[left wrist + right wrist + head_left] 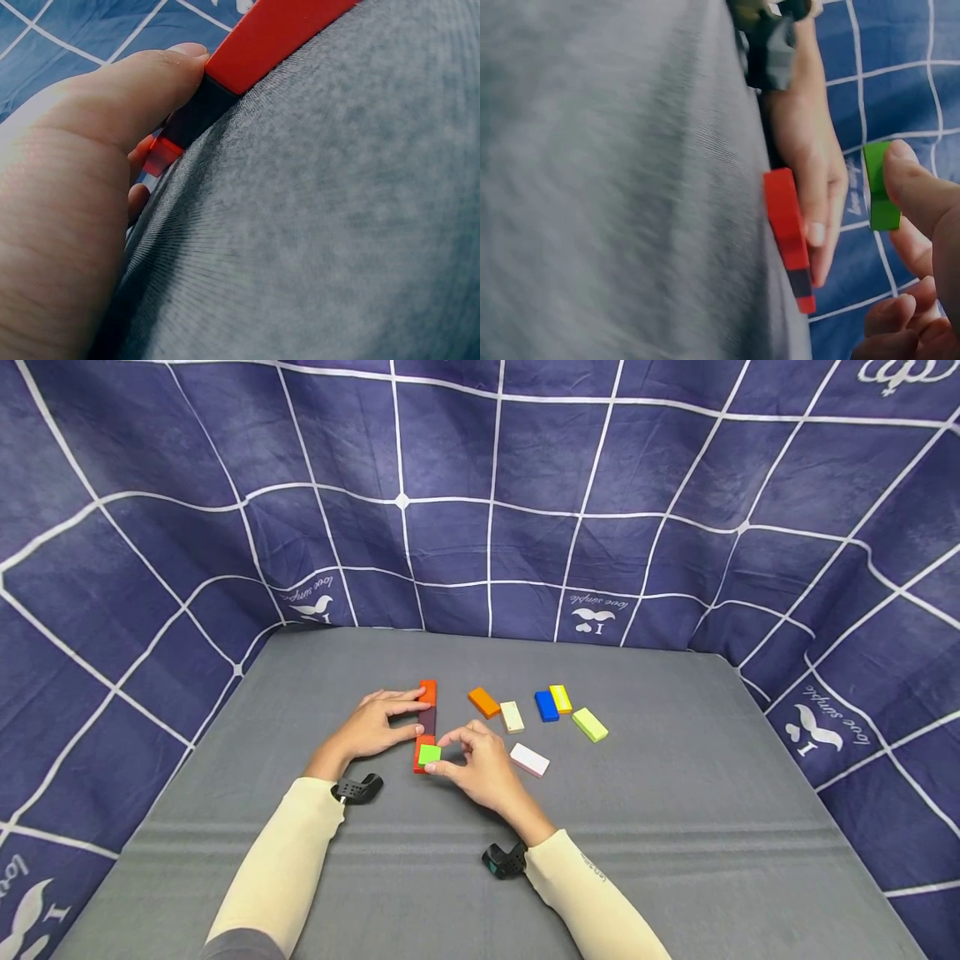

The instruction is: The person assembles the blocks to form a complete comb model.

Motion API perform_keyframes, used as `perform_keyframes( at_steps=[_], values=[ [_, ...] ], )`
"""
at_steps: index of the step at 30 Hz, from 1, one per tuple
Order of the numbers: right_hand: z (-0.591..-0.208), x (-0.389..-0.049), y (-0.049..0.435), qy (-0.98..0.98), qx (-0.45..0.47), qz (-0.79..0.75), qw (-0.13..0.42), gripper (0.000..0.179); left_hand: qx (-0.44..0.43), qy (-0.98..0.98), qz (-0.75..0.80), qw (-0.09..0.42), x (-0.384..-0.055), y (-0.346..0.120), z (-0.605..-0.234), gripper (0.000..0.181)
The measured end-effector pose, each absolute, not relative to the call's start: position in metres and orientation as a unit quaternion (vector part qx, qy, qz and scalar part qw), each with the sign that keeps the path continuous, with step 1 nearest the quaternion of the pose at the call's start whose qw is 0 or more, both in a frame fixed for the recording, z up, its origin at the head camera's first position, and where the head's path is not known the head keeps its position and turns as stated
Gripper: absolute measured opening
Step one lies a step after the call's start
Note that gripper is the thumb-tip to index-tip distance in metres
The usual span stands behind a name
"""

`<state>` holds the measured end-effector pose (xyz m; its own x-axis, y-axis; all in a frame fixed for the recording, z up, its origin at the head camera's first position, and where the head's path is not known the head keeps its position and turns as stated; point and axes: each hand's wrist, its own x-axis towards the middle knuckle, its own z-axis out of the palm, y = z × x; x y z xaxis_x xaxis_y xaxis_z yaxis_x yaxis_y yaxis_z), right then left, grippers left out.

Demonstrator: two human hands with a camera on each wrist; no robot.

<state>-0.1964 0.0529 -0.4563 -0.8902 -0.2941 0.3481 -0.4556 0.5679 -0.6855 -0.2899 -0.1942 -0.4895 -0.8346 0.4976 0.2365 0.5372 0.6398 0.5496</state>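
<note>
Two red blocks and a dark block (427, 721) lie end to end in a row, the dark one between the near red block (274, 37) and the far red block (428, 692). My left hand (375, 724) rests along the left side of this row, its thumb at the joint between near red and dark, its other fingertips by the dark and far red blocks. Between thumb and fingers, my right hand (482, 764) pinches a green block (882, 186). In the head view the green block overlaps the near red one; the right wrist view shows it raised off the row.
Loose blocks lie to the right on the grey cloth (420, 877): orange (483, 702), cream (512, 717), white (529, 760), blue (547, 706), yellow (560, 699) and pale green (590, 725). A blue checked curtain (450, 543) hangs behind and at both sides.
</note>
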Motion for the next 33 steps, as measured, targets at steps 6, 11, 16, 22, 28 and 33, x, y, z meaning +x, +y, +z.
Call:
perform_keyframes(
  at_steps=[6,11,16,22,28,33],
  values=[
    [-0.460,-0.192,0.050,-0.888,0.211,0.398,0.097,0.035,-0.285,-0.906,-0.311,0.030,-0.290,-0.194,-0.490,0.049],
    [-0.466,-0.192,0.051,-0.891,0.228,0.389,0.062,0.033,-0.291,-0.903,-0.314,0.037,-0.290,-0.194,-0.490,0.048],
    [-0.473,-0.194,0.051,-0.895,0.238,0.375,0.038,0.032,-0.294,-0.904,-0.309,0.039,-0.289,-0.193,-0.491,0.048],
    [-0.477,-0.193,0.049,-0.904,0.238,0.354,0.032,0.034,-0.291,-0.905,-0.307,0.034,-0.288,-0.193,-0.492,0.048],
    [-0.477,-0.194,0.047,-0.914,0.229,0.333,0.038,0.035,-0.293,-0.903,-0.313,0.036,-0.289,-0.194,-0.490,0.048],
    [-0.478,-0.194,0.045,-0.923,0.219,0.315,0.041,0.035,-0.296,-0.904,-0.307,0.035,-0.288,-0.195,-0.489,0.048]
  ],
)
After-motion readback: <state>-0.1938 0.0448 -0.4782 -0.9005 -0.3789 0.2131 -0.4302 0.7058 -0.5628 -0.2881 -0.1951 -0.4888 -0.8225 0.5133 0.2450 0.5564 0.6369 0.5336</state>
